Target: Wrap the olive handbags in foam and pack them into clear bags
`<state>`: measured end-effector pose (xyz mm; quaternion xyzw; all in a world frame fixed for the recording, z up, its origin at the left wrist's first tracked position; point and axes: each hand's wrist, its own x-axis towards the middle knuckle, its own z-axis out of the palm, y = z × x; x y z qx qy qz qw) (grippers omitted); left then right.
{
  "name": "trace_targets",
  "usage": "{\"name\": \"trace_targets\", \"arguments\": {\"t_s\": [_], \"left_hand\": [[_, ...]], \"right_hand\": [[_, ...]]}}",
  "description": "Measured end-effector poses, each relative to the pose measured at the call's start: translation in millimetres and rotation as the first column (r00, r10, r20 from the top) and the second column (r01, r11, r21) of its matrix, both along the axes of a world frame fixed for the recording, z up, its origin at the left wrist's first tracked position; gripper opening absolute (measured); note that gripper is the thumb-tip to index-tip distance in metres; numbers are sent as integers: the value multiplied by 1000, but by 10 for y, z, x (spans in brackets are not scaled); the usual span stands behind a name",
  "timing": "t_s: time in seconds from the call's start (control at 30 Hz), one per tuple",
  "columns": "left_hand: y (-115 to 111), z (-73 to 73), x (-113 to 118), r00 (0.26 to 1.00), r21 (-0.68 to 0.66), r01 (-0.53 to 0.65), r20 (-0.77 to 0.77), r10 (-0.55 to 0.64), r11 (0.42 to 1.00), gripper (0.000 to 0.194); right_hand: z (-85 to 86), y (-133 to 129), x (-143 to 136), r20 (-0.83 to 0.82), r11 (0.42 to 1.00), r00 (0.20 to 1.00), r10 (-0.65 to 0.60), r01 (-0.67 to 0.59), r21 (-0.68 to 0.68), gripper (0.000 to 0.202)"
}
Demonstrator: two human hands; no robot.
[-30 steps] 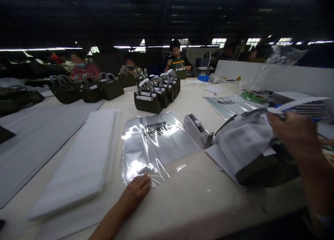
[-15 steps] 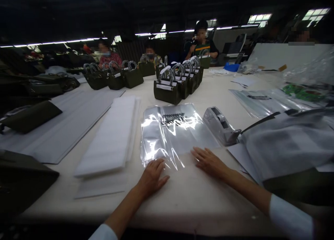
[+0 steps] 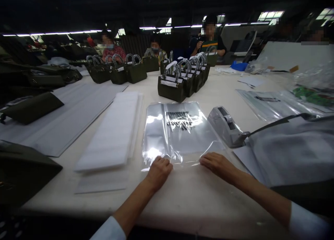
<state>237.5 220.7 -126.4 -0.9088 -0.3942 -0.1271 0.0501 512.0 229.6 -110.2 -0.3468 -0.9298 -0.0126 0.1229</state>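
The clear plastic sleeves (image 3: 156, 128), printed with dark lettering, lie flat on the table (image 3: 190, 198) just beyond both hands. The left hand (image 3: 159, 172) is half curled at their near edge, toward the left corner; the right hand (image 3: 217, 165) has its fingertips bent at the same edge, toward the right — whether either pinches the film, I can't tell from here. I'd call the step in hand working at that near edge; the next move seems to call for a sure hold on one layer, as slick film could easily cling to the rest. Beyond the right hand sits a tape dispenser (image 3: 227, 126); left of the left hand lie white sheets (image 3: 109, 132) — and ahead of both, well apart, stand dark green handbags (image 3: 171, 92).
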Motion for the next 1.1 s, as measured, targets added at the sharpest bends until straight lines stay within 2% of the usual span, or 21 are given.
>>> {"name": "trace_targets", "arguments": {"t_s": [0.23, 0.37, 0.43, 0.6, 0.67, 0.73, 0.8, 0.9, 1.0, 1.1], "left_hand": [[62, 120, -182, 999, -164, -1, -41, -6, 986, 22], [8, 189, -91, 999, -254, 26, -17, -31, 967, 15], [3, 215, -17, 1000, -299, 18, -6, -21, 954, 19], [102, 237, 97, 993, -425, -82, 41, 110, 901, 22], [146, 229, 136, 986, -458, -111, 58, 154, 882, 29], [162, 221, 193, 982, -473, -115, 78, 172, 874, 36], [151, 229, 259, 981, -467, -98, 105, 165, 879, 41], [135, 305, 298, 975, -402, -79, 157, 154, 912, 44], [190, 483, 223, 941, -255, -180, 237, 242, 950, 42], [268, 704, 169, 901, -84, -284, 318, 296, 955, 42]], "right_hand": [[46, 86, 220, -12, 988, 995, -101, 98, -120, 29], [29, 135, 230, -26, 985, 997, -73, 68, -158, 28], [21, 141, 250, -33, 986, 998, -59, 53, -158, 27], [111, 33, 299, -42, 993, 996, -72, 68, -98, 23], [186, -75, 216, -83, 998, 995, -53, 52, -23, 15], [236, -178, 44, -128, 996, 992, 22, -10, 88, 20], [220, -230, -166, -125, 985, 988, 93, -72, 158, 24], [70, -212, -372, -89, 985, 990, 109, -96, 141, 16], [-85, -230, -342, -107, 988, 989, 105, -92, 125, 19], [-61, -348, -239, -121, 995, 990, 68, -59, 78, 21]]}}
